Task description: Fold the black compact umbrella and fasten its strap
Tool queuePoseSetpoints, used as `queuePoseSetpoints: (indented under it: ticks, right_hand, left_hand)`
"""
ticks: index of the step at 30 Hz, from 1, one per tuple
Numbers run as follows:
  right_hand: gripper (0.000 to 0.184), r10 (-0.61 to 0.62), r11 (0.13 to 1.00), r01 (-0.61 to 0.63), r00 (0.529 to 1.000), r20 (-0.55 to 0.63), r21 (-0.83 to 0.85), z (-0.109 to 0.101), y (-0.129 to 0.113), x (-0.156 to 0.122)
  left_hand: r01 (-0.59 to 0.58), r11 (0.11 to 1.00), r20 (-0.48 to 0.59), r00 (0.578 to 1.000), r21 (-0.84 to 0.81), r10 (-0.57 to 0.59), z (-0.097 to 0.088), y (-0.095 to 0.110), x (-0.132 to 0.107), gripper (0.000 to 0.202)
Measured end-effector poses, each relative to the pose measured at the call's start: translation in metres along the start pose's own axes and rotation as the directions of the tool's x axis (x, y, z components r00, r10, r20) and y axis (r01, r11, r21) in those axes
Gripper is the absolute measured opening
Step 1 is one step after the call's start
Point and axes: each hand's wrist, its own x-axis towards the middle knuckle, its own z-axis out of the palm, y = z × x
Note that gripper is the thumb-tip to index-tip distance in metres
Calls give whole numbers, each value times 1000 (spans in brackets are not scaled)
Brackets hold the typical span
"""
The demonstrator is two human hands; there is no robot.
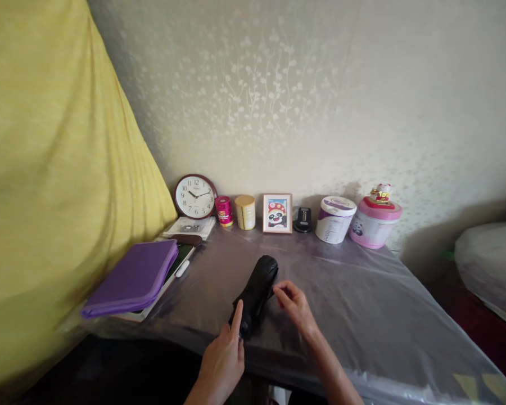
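A folded black umbrella (pixel 256 292) lies on the plastic-covered table (pixel 362 304), pointing away from me. My left hand (pixel 223 360) is at its near end, the forefinger stretched along the handle and touching it, the other fingers curled. My right hand (pixel 293 304) hovers at the umbrella's right side, fingers bent and pinched close to its fabric; whether they grip a strap I cannot tell.
A purple zip case (pixel 132 278) lies on books at the left. Along the wall stand a round clock (pixel 195 196), a red tin (pixel 224 211), a yellow tin (pixel 245 211), a framed panda picture (pixel 277 213), a white tub (pixel 335 219) and a pink tub (pixel 375 222). A yellow curtain (pixel 46 169) hangs left.
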Motion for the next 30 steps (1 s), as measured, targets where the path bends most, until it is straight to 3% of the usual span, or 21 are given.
queuePoseSetpoints:
  ticks: [5, 8, 12, 14, 16, 18, 21, 24, 27, 30]
  right_hand:
    - [33, 57, 994, -70, 988, -143, -90, -51, 13, -16]
    - [32, 64, 980, -95, 983, -175, -177, -69, 25, -23]
    - [31, 26, 954, -78, 983, -180, -289, -72, 37, -27]
    - [30, 0, 941, -56, 986, -167, -334, -71, 39, -27]
    - [30, -19, 935, -37, 988, -152, -353, -70, 39, -27]
    - [30, -28, 933, -26, 989, -146, -359, -70, 39, -27]
    - [31, -38, 922, -17, 990, -134, -387, -71, 40, -27]
    - [31, -57, 901, 0, 991, -118, -434, -72, 41, -27]
    - [30, -76, 882, 18, 992, -105, -471, -71, 43, -27]
    - [29, -102, 869, 37, 989, -104, -494, -70, 42, -27]
  left_hand:
    - [29, 993, 54, 998, -115, -23, -6, -6, 4, 70]
    - [30, 948, 73, 997, -315, -7, -12, -12, 8, 71]
    - [224, 734, 309, 951, -641, -21, -23, -23, 11, 68]
    - [267, 651, 347, 938, -711, -6, -27, -31, 12, 71]
    - [261, 700, 281, 956, -665, -90, -28, -38, 13, 70]
    - [182, 847, 62, 983, -499, -175, -26, -44, 13, 65]
    - [138, 985, -231, 960, -100, -158, -22, -48, 12, 53]
    - [155, 976, -261, 959, 156, -110, -17, -47, 11, 53]
    - [109, 960, -221, 974, 256, -52, -13, -44, 11, 66]
    - [112, 950, -170, 983, 293, -63, -14, -44, 16, 76]
